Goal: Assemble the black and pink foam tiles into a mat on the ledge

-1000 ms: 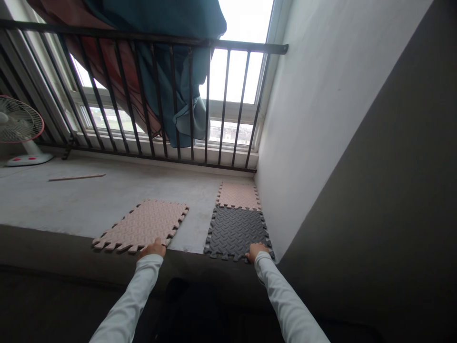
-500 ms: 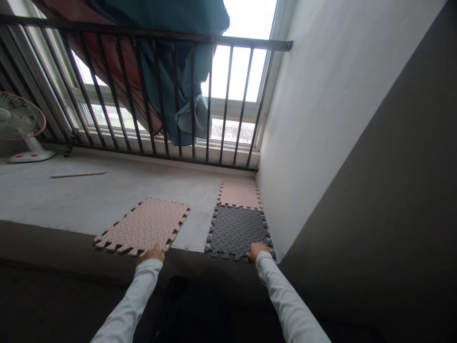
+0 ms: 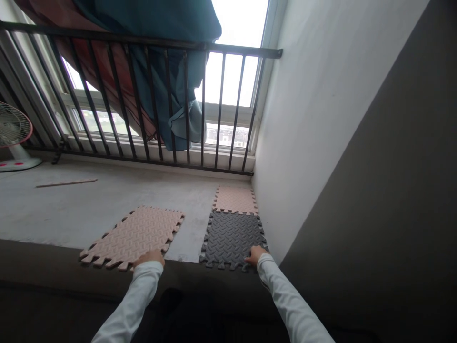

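A loose pink foam puzzle mat lies at an angle on the concrete ledge. My left hand rests on its near right corner, fingers curled over the edge. To the right, a dark grey foam mat is joined to a smaller-looking pink mat behind it, both against the white wall. My right hand presses on the grey mat's near right corner with fingers lying flat. Both arms wear white sleeves.
A black metal railing runs along the window at the back, with teal and red cloth hanging over it. A white fan stands far left, and a thin wooden stick lies on the ledge. The white wall closes the right side.
The view shifted slightly left and down. The loose pink mat has slid a little to the left and nearer under my left hand; my right hand stays on the grey mat.
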Tool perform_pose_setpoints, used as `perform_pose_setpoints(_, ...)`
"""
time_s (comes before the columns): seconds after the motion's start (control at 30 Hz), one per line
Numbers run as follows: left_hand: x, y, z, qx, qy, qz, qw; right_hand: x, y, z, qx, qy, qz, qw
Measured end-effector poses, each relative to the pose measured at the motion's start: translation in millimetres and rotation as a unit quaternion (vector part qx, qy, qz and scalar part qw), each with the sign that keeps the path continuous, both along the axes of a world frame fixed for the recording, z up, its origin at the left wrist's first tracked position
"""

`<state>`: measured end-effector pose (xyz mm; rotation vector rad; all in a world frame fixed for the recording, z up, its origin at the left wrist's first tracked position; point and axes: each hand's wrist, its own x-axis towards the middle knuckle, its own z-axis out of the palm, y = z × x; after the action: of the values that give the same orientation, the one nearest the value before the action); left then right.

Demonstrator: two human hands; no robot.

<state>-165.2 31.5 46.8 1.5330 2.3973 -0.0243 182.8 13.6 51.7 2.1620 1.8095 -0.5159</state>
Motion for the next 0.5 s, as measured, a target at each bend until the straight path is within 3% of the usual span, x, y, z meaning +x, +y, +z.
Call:
perform_pose_setpoints(0.1, 36, 19, 18.7, 0.034, 0.021, -0.077, 0.996, 10, 8, -0.3, -0.013, -0.019, -0.013, 1.000)
perform_pose_setpoints(0.17, 65, 40, 20.2, 0.072, -0.023, -0.139, 0.987, 11, 13, -4.5, -0.033, -0.043, -0.020, 0.998)
perform_pose_setpoints(0.3, 123, 94, 1.1, 0.084, -0.128, -0.195, 0.969, 6, 17, -14.5, -0.061, -0.051, -0.003, 0.997)
perform_pose_setpoints(0.5, 189, 167, -26.7, 0.094, -0.204, -0.153, 0.962, 4, 16, -22.5, -0.074, -0.065, -0.011, 0.995)
